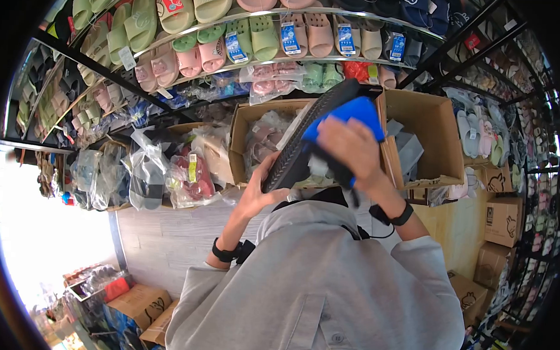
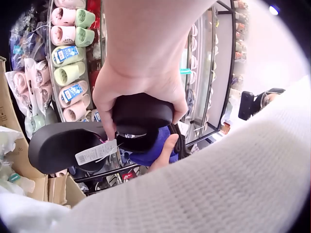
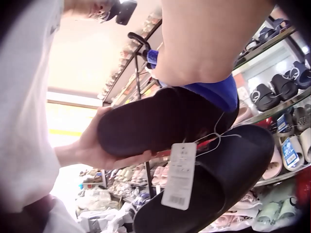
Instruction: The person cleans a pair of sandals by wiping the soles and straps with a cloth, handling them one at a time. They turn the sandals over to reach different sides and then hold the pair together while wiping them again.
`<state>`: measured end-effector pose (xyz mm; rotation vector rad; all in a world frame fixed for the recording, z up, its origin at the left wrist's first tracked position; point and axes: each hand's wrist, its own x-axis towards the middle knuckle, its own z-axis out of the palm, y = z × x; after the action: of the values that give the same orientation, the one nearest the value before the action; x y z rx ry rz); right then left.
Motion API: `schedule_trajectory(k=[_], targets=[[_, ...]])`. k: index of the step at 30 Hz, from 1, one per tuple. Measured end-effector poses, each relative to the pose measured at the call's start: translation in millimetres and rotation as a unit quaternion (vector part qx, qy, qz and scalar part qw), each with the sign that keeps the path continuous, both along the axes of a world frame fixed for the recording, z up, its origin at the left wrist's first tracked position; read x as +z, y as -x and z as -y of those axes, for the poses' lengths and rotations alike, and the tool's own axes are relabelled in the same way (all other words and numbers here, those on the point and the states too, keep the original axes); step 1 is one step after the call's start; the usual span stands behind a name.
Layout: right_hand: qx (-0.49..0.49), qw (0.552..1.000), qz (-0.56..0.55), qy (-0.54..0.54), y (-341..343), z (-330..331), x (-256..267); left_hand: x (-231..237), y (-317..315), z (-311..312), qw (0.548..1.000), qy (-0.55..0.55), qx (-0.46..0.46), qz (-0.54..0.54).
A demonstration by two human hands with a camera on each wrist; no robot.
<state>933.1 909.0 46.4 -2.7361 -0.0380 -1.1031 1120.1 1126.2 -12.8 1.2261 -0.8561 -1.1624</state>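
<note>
A pair of black slippers is tied together by a string, with a white tag hanging from it. My left hand grips one slipper by its end, fingers and thumb around its edges. A blue cloth lies against the upper of that slipper. On the cloth rests my right hand, blurred in the head view; its fingertips are hidden in the right wrist view. The second slipper hangs beside the first.
Open cardboard boxes with bagged footwear stand just beyond the hands. Shelves of slippers rise behind them. Bagged slippers lie at the left. More cartons are stacked at the right, and others at the lower left.
</note>
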Motion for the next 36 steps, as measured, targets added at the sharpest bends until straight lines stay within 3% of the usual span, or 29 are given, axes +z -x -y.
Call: schedule_trajectory(k=[4, 6, 10, 12, 14, 17, 23, 26, 29, 32, 33, 36], targets=[[-0.127, 0.983, 0.042, -0.128, -7.8, 9.4, 10.6, -15.3, 5.8, 8.8, 0.999, 0.009, 0.011, -0.03], [-0.087, 0.995, -0.004, -0.042, -4.8, -9.1, -3.4, -15.2, 8.8, 13.9, 0.998, 0.025, 0.011, -0.064], [0.028, 0.993, -0.069, 0.09, 7.1, -33.5, -9.4, -9.2, 9.7, 15.1, 0.999, 0.01, 0.033, 0.018], [0.022, 0.995, -0.075, 0.061, 10.5, -6.7, 3.3, -7.3, 7.0, 16.6, 0.999, -0.009, -0.003, 0.033], [-0.054, 0.997, -0.034, -0.04, 9.7, 14.7, 6.2, -7.0, 8.3, 18.5, 1.0, 0.006, 0.006, 0.015], [-0.15, 0.985, 0.006, -0.091, 6.8, 13.3, 17.7, -7.8, 9.9, 26.8, 1.0, -0.001, 0.003, -0.003], [0.015, 0.994, -0.089, 0.066, 18.5, -25.3, -4.2, 1.7, 7.1, 31.0, 0.999, -0.006, 0.008, 0.052], [-0.046, 0.997, -0.067, -0.013, 25.8, 9.4, 11.5, 5.8, 5.6, 17.5, 0.999, -0.031, -0.024, 0.022], [-0.168, 0.963, 0.049, -0.204, 14.8, 32.0, 7.4, -8.3, 1.7, 16.5, 0.999, -0.01, -0.035, -0.021], [-0.139, 0.978, 0.014, -0.154, 14.8, 8.2, 14.1, -5.5, 5.2, 16.7, 0.999, -0.028, -0.014, -0.007], [-0.122, 0.989, 0.006, -0.08, 11.1, -2.5, 0.9, 1.9, 7.6, 18.5, 0.999, -0.037, -0.001, -0.003], [-0.011, 0.997, -0.08, -0.004, 13.5, -40.2, -2.7, 1.2, 4.1, 23.5, 1.0, 0.0, -0.002, 0.017]])
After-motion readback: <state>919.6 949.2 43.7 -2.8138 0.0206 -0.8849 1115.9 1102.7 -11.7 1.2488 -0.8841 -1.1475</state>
